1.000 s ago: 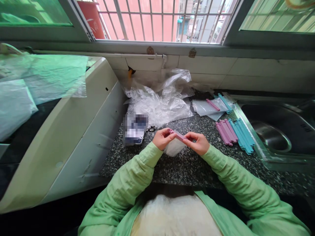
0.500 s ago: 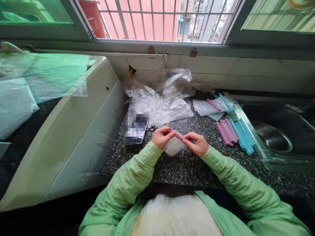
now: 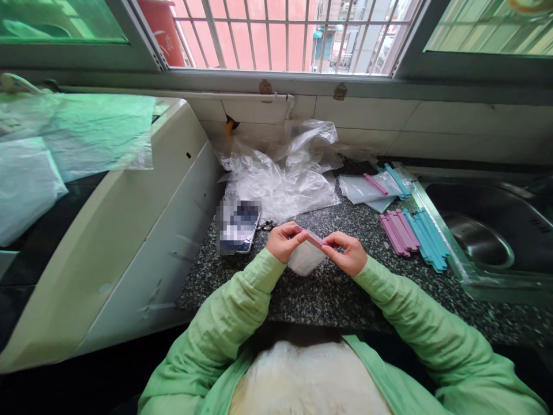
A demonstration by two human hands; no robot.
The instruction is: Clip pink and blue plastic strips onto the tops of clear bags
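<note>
Right now the pink clip (image 3: 311, 237) sits pinched between both hands, just above the counter (image 3: 328, 294) at its near middle, and a small clear bag (image 3: 305, 257) hangs from it. Its long axis runs across the person's body, tilted a little: the end at the left hand (image 3: 283, 242) is farther from the chest, the end at the right hand (image 3: 348, 253) nearer, roughly a ten-to-four line on the clock. Each hand has closed its fingertips narrowly on one end of the clip, so neither is nearer; they share it evenly, with the bag drooping below at six o'clock of the clip.

Out from there, at about two o'clock from the hands, a row of pink clips (image 3: 400, 230) lies beside a row of blue clips (image 3: 425, 239), all with their long axes pointing away from the person, toward the sink (image 3: 479, 242). Well apart from the right hand, they are on its side. Farther off at one o'clock lie flat bags (image 3: 367, 189) with a pink and a blue clip on them. At twelve o'clock is a heap of crumpled plastic (image 3: 280, 178), and at ten o'clock a phone (image 3: 237, 226) lies near the left hand.
</note>
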